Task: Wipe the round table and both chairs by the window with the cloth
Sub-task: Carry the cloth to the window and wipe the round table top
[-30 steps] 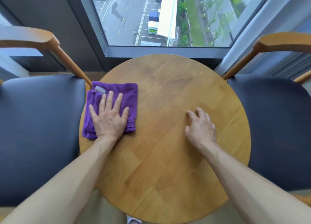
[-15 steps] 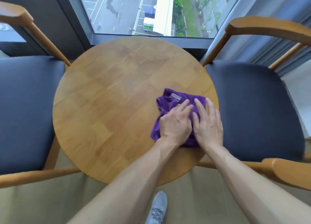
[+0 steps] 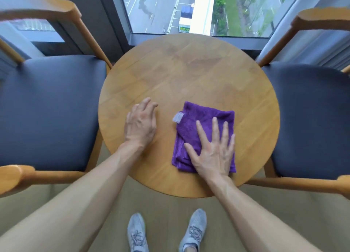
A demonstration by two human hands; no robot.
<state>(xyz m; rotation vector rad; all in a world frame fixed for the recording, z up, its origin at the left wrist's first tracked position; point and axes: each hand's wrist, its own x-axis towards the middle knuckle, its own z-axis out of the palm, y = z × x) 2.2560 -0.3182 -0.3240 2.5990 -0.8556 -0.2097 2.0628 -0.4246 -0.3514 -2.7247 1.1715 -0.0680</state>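
Purple and folded, the cloth (image 3: 203,132) lies flat on the round wooden table (image 3: 189,77) under the right hand (image 3: 212,153), whose fingers are spread and pressed palm-down on its near half, grasping nothing. A pale tag (image 3: 178,117) sticks out at the cloth's corner nearest the left hand (image 3: 141,125). That hand rests on bare wood just beside the cloth, fingers loosely curled and holding nothing. Outside each hand stands a wooden chair with a dark seat: the left chair (image 3: 51,108) and the right chair (image 3: 310,119). Below the forearms, two grey shoes (image 3: 193,229) stand on the floor.
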